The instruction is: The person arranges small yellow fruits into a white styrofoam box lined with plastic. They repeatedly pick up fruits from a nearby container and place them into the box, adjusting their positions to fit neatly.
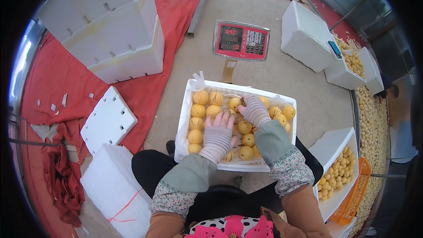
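Note:
A white foam box, lined with thin white wrapping, stands before me with yellow, dark-striped pepino melons in it. My left hand, in a striped fingerless glove, lies palm down over the melons, fingers apart and fingertips touching the fruit. Thumb and fingers of my right hand, gloved alike, meet the side of a melon near the box's far wall. Both hands hide some of the fruit beneath them. Just beyond the box rises the red display of a digital scale, lit with digits.
Foam boxes are stacked at left on red cloth, near a foam lid and a tied bundle of white foam sheets. At right are a foam box of melons, an orange crate and loose fruit.

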Demonstrator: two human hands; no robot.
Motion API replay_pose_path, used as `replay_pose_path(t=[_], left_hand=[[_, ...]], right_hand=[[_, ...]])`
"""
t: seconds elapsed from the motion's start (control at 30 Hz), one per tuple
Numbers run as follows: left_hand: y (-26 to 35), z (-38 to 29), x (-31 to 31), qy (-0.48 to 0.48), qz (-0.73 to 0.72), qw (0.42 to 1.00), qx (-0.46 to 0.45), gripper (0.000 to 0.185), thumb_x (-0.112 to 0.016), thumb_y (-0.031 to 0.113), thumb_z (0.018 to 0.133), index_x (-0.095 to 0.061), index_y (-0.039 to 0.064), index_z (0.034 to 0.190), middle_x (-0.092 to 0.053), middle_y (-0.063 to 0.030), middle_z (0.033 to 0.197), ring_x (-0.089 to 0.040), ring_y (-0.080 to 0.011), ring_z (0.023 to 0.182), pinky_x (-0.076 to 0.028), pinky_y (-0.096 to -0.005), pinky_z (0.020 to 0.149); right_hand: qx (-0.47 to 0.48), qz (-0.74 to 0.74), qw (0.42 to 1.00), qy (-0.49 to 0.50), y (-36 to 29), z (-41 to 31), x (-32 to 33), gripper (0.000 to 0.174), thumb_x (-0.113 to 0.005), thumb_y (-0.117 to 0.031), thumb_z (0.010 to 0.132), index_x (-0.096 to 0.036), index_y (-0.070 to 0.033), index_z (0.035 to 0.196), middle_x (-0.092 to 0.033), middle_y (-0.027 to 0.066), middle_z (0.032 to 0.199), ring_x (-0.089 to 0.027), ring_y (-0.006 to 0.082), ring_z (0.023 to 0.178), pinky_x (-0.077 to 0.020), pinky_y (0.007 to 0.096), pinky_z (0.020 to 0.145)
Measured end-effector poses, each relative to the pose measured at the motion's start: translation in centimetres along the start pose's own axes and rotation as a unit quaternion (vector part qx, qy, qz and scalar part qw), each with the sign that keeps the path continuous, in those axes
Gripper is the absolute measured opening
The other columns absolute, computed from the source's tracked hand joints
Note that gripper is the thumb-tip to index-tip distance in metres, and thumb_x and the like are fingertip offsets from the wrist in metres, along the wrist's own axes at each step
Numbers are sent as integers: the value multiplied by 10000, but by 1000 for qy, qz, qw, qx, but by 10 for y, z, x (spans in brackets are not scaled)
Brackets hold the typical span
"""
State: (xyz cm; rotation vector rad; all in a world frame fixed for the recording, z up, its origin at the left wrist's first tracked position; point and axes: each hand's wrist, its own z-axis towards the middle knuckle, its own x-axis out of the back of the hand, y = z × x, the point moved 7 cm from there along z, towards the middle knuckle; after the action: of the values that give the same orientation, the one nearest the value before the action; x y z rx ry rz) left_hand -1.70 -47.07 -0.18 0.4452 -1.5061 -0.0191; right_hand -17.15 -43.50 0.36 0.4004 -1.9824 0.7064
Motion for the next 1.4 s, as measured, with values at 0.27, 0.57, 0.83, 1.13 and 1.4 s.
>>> replay_pose_path(t=[0.27, 0.57, 0.83, 1.13, 1.4], left_hand=[[0, 0, 1, 36, -35, 999, -10, 825, -712, 344, 714, -367, 99, 1422, -366, -102, 1460, -323, -257, 1364, -225, -569, 1083], [-2, -4, -1, 38, -43, 998, -3, 868, -723, 367, 680, -372, 74, 1417, -364, -116, 1462, -323, -259, 1362, -204, -576, 1087], [1, -3, -7, 34, -26, 999, 2, 867, -717, 384, 709, -347, 81, 1433, -333, -119, 1487, -286, -257, 1387, -164, -584, 1094], [0, -5, -4, 19, -19, 999, -20, 824, -631, 463, 796, -342, 30, 1436, -331, -157, 1500, -303, -308, 1384, -192, -551, 1108], [0, -40, 35, 98, -110, 987, -69, 698, -627, 413, 822, -436, 54, 1389, -388, -214, 1448, -335, -401, 1344, -244, -510, 1097]], right_hand=[[-19, 77, 996, 32, 10, 6, -22, 514, -697, -245, 804, -481, -34, 1220, -639, 206, 1097, -620, 349, 1038, -485, 425, 905], [189, 67, 974, 104, -17, -9, -19, 429, -606, -89, 827, -516, -76, 1246, -587, 169, 1233, -573, 353, 1126, -474, 401, 949], [197, 42, 972, 120, -18, -17, -35, 415, -487, -34, 865, -496, -57, 1279, -493, 191, 1372, -517, 370, 1204, -433, 409, 1016], [153, 178, 961, 147, 43, -130, 27, 329, -595, -68, 849, -567, -54, 1177, -624, 159, 1090, -632, 333, 954, -519, 392, 803], [101, 267, 929, 237, 91, -215, 1, 237, -576, -10, 839, -625, -21, 1071, -645, 148, 906, -647, 290, 807, -518, 340, 728]])
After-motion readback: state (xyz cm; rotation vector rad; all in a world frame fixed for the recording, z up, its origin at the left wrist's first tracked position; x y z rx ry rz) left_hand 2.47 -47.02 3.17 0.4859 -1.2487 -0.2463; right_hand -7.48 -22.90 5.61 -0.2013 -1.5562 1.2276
